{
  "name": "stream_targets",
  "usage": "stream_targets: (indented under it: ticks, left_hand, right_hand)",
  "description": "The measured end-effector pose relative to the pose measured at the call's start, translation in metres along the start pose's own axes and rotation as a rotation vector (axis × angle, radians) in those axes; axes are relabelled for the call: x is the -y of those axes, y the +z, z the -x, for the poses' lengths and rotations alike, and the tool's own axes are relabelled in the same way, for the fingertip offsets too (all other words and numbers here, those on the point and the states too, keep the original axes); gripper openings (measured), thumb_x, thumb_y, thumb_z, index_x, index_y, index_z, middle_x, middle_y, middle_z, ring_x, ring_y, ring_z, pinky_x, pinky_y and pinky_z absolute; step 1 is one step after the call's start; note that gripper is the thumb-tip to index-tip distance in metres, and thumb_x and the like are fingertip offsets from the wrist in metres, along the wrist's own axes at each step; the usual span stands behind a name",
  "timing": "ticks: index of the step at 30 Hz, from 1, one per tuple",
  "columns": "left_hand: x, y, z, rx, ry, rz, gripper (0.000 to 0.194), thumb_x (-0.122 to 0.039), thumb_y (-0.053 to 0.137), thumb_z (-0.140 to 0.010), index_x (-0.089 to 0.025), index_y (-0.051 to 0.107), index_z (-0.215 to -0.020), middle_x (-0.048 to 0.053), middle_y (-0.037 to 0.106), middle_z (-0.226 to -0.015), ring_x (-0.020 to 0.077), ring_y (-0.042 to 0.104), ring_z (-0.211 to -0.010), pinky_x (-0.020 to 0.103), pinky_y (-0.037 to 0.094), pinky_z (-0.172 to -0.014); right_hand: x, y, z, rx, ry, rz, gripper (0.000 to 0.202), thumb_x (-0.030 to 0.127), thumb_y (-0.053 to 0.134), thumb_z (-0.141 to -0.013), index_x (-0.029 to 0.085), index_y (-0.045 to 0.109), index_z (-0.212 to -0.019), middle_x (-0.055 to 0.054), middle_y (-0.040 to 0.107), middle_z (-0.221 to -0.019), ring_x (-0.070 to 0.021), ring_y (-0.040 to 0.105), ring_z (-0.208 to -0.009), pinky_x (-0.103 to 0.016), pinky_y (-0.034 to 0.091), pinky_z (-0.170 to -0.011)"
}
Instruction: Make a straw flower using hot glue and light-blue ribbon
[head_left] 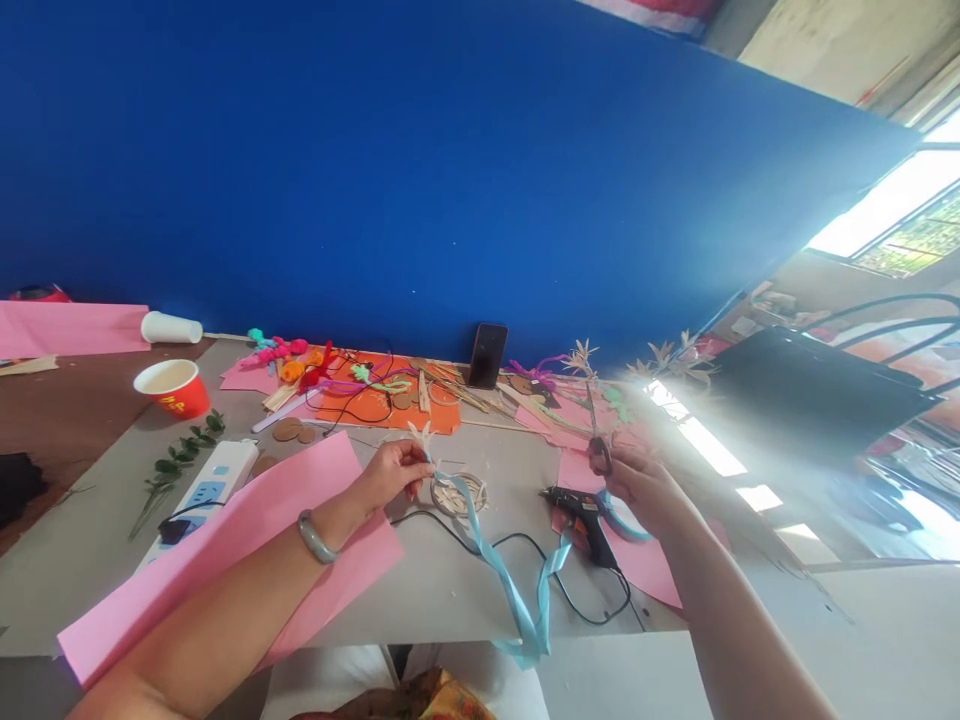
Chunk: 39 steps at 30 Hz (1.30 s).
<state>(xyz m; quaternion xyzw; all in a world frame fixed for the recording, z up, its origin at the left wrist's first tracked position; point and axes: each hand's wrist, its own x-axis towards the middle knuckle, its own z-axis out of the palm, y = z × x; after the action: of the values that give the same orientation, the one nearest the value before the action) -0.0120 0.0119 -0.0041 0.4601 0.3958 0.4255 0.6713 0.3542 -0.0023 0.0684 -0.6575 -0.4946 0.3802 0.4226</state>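
My left hand (394, 472) pinches a small pale dried flower (421, 436) together with the end of a light blue ribbon (491, 560). From my fingers the ribbon hangs down in loops past the table's front edge. My right hand (634, 480) is closed on the dark handles of a pair of scissors (600, 456), whose narrow blades point up and away from me. Just below this hand a black hot glue gun (592, 525) lies on pink paper. Behind the ribbon sits a round ring of pale pieces (459, 496).
A phone (488, 355) leans on the blue partition (450, 180). Orange paper (352, 405) carries craft bits. At left are a red paper cup (172, 390), a leafy sprig (176, 463) and a power strip (217, 475). The glue gun's cord (525, 537) crosses the table. Pink sheets (322, 480) lie under my left arm.
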Motion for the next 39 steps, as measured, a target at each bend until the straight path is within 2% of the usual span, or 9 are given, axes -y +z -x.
stream_targets:
  ticks: [3,6,8,11,14,18,27,39]
  left_hand:
    - [0.001,-0.002,0.0,-0.009,0.022,-0.015,0.025,-0.03,0.073,-0.067,-0.015,0.056,-0.075,-0.007,0.051,-0.049,0.0067,0.048,-0.039,0.018,0.04,-0.038]
    - [0.002,-0.002,0.0,-0.017,0.058,0.006,0.022,-0.028,0.072,-0.069,-0.015,0.055,-0.075,-0.007,0.052,-0.05,0.0061,0.046,-0.038,0.017,0.039,-0.038]
    - [0.001,0.0,0.001,-0.026,0.081,0.018,0.021,-0.027,0.071,-0.07,-0.015,0.054,-0.073,-0.007,0.052,-0.05,0.006,0.046,-0.038,0.017,0.038,-0.038]
    - [-0.004,0.002,0.003,-0.036,0.106,0.009,0.02,-0.027,0.07,-0.071,-0.015,0.054,-0.072,-0.007,0.051,-0.048,0.006,0.046,-0.038,0.018,0.039,-0.038]
    - [-0.01,0.005,0.006,-0.057,0.131,0.005,0.02,-0.027,0.071,-0.07,-0.015,0.054,-0.071,-0.007,0.051,-0.047,0.0059,0.045,-0.038,0.018,0.039,-0.039]
    - [-0.015,0.007,0.008,-0.055,0.137,0.01,0.022,-0.028,0.073,-0.069,-0.015,0.055,-0.07,-0.006,0.054,-0.05,0.0062,0.047,-0.039,0.018,0.039,-0.039]
    - [-0.007,0.009,0.008,0.004,0.098,0.067,0.026,-0.031,0.076,-0.066,-0.014,0.057,-0.07,-0.005,0.054,-0.049,0.0067,0.048,-0.039,0.018,0.039,-0.038]
    - [-0.007,0.013,0.01,-0.007,0.057,0.096,0.032,-0.034,0.08,-0.062,-0.014,0.057,-0.071,-0.006,0.056,-0.05,0.0065,0.049,-0.037,0.019,0.042,-0.038]
  right_hand:
    - [0.018,0.029,0.038,0.076,0.069,-0.058,0.037,0.046,0.076,-0.062,0.016,0.067,-0.082,-0.001,0.055,-0.062,-0.0104,0.043,-0.05,-0.023,0.032,-0.045]
    - [0.034,0.062,0.079,0.351,-0.003,-0.016,0.04,0.052,0.072,-0.067,0.017,0.066,-0.084,-0.003,0.058,-0.073,-0.0143,0.049,-0.063,-0.024,0.038,-0.054]
    - [0.039,0.081,0.099,0.54,-0.013,0.013,0.04,0.053,0.07,-0.07,0.016,0.062,-0.083,-0.002,0.056,-0.075,-0.0147,0.048,-0.067,-0.025,0.038,-0.058]
    - [0.037,0.1,0.115,0.64,0.026,0.109,0.039,0.053,0.068,-0.074,0.017,0.053,-0.075,0.003,0.045,-0.065,-0.0115,0.039,-0.06,-0.023,0.032,-0.053]
    - [0.029,0.108,0.117,0.67,0.042,0.221,0.039,0.052,0.068,-0.074,0.017,0.049,-0.071,0.005,0.04,-0.062,-0.0106,0.034,-0.058,-0.023,0.027,-0.049]
    - [0.021,0.115,0.115,0.666,0.037,0.291,0.039,0.053,0.063,-0.078,0.018,0.048,-0.07,0.004,0.04,-0.063,-0.011,0.033,-0.059,-0.023,0.027,-0.05]
    - [0.014,0.132,0.108,0.639,-0.03,0.214,0.045,0.061,0.056,-0.08,0.017,0.049,-0.072,0.002,0.044,-0.063,-0.0116,0.036,-0.06,-0.024,0.031,-0.052]
    - [0.008,0.142,0.104,0.624,-0.097,0.192,0.037,0.053,0.054,-0.085,0.018,0.049,-0.073,0.003,0.045,-0.065,-0.0112,0.037,-0.061,-0.023,0.033,-0.053]
